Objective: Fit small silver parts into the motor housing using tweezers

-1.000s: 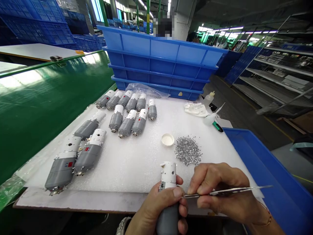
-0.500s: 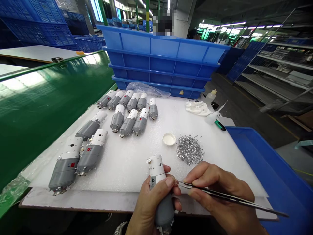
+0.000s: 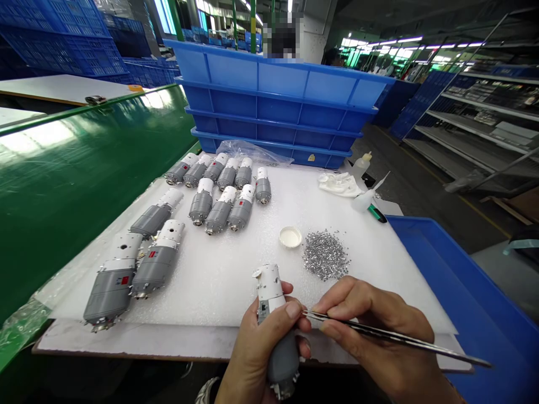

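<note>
My left hand [image 3: 263, 342] is wrapped round a grey and white model capsule [image 3: 283, 359], its white end pointing up and away. Between the thumb and fingers of my right hand [image 3: 379, 331] are metal tweezers [image 3: 404, 338], whose tips meet the left thumb and fingertip beside the capsule. Whether the tips pinch a small part is too small to tell. Beyond the hands lie a pile of tiny silvery parts [image 3: 326, 254] and a small round white dish [image 3: 290, 237].
Several similar capsules [image 3: 113, 280] lie on the white foam sheet [image 3: 210, 280] at the left. Stacked blue crates [image 3: 273, 112] stand behind. A white cloth [image 3: 339, 184], dropper bottles [image 3: 364, 200] and a green-handled tool [image 3: 377, 213] are back right, near a blue bin [image 3: 463, 286].
The view has shifted slightly. Both hands keep their holds on the capsule and tweezers, with the tweezer tips still at the left fingertips.
</note>
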The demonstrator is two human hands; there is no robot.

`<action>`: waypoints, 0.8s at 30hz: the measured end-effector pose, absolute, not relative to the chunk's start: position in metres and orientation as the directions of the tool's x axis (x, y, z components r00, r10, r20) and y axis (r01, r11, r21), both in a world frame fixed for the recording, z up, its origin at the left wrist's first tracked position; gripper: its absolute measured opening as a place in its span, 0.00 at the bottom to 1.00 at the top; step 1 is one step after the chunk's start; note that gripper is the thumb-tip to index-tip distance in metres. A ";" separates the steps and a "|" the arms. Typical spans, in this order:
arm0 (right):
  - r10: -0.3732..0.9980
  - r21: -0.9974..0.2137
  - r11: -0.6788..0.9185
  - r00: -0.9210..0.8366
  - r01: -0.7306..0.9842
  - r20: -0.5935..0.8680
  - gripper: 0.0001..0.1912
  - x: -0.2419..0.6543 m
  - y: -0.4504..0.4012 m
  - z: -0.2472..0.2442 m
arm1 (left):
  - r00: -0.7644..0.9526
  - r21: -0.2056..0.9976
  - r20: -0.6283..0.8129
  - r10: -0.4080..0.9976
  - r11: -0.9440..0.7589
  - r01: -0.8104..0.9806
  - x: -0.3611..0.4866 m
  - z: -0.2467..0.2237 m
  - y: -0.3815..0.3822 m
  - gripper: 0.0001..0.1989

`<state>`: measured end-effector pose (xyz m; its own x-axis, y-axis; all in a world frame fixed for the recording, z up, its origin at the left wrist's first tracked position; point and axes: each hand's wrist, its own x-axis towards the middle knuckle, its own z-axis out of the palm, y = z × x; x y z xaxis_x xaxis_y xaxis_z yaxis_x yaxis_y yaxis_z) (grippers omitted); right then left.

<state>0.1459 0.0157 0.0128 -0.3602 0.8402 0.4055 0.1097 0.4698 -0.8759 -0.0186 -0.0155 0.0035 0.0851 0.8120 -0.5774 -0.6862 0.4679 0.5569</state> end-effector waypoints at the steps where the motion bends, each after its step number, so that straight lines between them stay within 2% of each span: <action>1: 0.845 -0.878 0.465 -0.354 0.117 0.400 0.09 0.146 0.015 0.013 | 0.079 0.556 -0.585 0.807 0.469 -0.686 -0.019 0.004 -0.016 0.25; 4: 0.878 -0.913 0.398 -0.324 0.090 0.351 0.07 0.144 0.014 0.014 | 0.069 0.552 -0.606 0.792 0.482 -0.680 -0.019 0.003 -0.017 0.25; 9: 0.944 -0.991 0.116 -0.302 -0.060 0.129 0.08 0.143 0.014 0.012 | 0.095 0.560 -0.567 0.818 0.468 -0.684 -0.021 0.002 -0.017 0.24; 13: 0.937 -0.980 -0.096 -0.347 -0.175 -0.029 0.12 0.145 0.022 0.009 | 0.091 0.544 -0.531 0.842 0.421 -0.726 -0.022 0.003 -0.018 0.24; 15: 0.932 -0.966 -0.150 -0.357 -0.210 -0.067 0.13 0.146 0.029 0.009 | 0.095 0.516 -0.515 0.852 0.397 -0.759 -0.022 0.002 -0.018 0.23; 18: 0.943 -0.988 -0.089 -0.329 -0.123 -0.044 0.15 0.145 0.045 0.013 | 0.112 0.501 -0.470 0.875 0.369 -0.783 -0.024 -0.003 -0.017 0.21; 21: 0.961 -0.987 0.112 -0.265 0.114 0.079 0.16 0.142 0.067 0.017 | 0.123 0.535 -0.407 0.905 0.346 -0.771 -0.025 -0.011 -0.016 0.20; 24: 0.960 -0.933 0.215 -0.238 0.287 0.148 0.15 0.135 0.089 0.017 | 0.154 0.552 -0.371 0.916 0.351 -0.756 -0.027 -0.020 -0.016 0.20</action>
<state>0.1348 0.0892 0.0173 -0.2384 0.9598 0.1483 0.2870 0.2155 -0.9334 -0.0269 -0.0155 -0.0199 0.1538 0.9159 -0.3708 -0.7562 0.3506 0.5524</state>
